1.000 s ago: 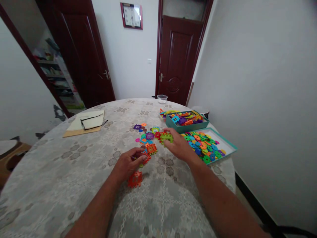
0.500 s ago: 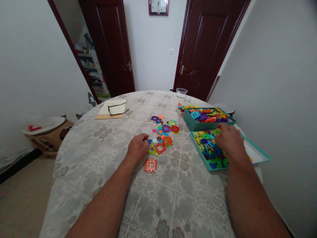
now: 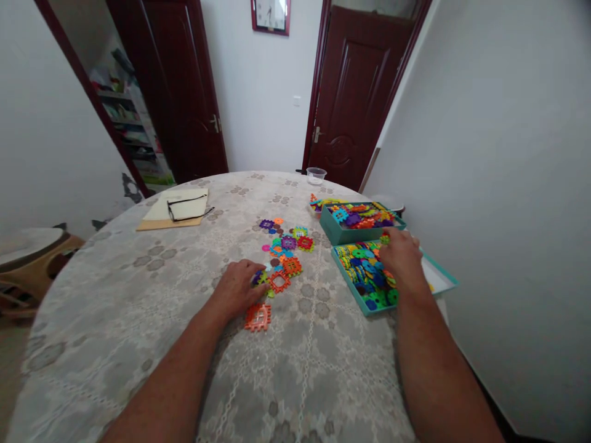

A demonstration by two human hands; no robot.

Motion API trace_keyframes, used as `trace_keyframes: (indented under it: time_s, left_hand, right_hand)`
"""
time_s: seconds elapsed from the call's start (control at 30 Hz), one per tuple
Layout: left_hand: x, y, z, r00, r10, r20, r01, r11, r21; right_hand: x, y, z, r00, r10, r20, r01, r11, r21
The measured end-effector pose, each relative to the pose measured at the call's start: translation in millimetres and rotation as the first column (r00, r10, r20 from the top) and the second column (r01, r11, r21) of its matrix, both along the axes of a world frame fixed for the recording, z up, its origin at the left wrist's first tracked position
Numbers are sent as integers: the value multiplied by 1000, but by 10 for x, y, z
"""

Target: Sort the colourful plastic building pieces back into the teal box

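Observation:
My left hand (image 3: 237,287) rests at the left edge of a loose pile of plastic building pieces, thumb and fingers apart. Its fingertips touch or cover a yellow-green piece (image 3: 270,291) and a dark blue one beside it. Close by lie an orange diamond-shaped frame (image 3: 279,282), an orange window piece (image 3: 292,266) and, nearer me, a salmon square window piece (image 3: 258,317). Over the shallow teal tray (image 3: 349,282) of colourful notched discs, my right hand (image 3: 402,257) is closed, with a small green toothed piece (image 3: 385,239) at its fingertips. The palm side is hidden.
Behind the tray stands a deeper teal box (image 3: 344,233) full of pieces. A clear plastic bowl (image 3: 316,176) sits at the far table edge. Eyeglasses (image 3: 187,209) lie on a notebook (image 3: 154,215) at the left. A patterned cloth (image 3: 300,363) covers the round table.
The view has swung right, shifting everything leftward. My left hand has come onto the nearby pieces, its thumb spread out. My right hand stays over the tray with the green piece at its fingers.

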State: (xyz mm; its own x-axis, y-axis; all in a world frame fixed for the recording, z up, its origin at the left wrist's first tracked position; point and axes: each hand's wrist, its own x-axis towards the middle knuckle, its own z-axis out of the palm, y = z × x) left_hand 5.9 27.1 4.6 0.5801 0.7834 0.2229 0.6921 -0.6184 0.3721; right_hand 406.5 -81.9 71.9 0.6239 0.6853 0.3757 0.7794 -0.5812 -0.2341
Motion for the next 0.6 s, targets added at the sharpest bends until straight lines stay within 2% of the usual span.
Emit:
trace_keyframes:
  time_s: [0.13,0.2,0.33,0.43,0.6]
  left_hand:
    - [24,-9,40,999,-23,-34,23,999,-28]
    - [29,-12,47,999,-33,-32,32,999,-39]
    - [18,1,21,1000,-25,-10,24,998,-52]
    - [7,5,-2,1000,-27,5,28,998,-56]
    - [12,-10,0,1000,-22,17,23,997,-73]
  right_hand:
    - [29,39,-63,999,32,6,-32,997,73]
    - [50,73,-85,994,108,0,-107,982,156]
    - [126,183,-20,956,294,-27,-265,896,355]
    - [270,349,101,939,323,-116,-239,858,455]
    - [715,835,264,924,288,-250,-118,839,532]
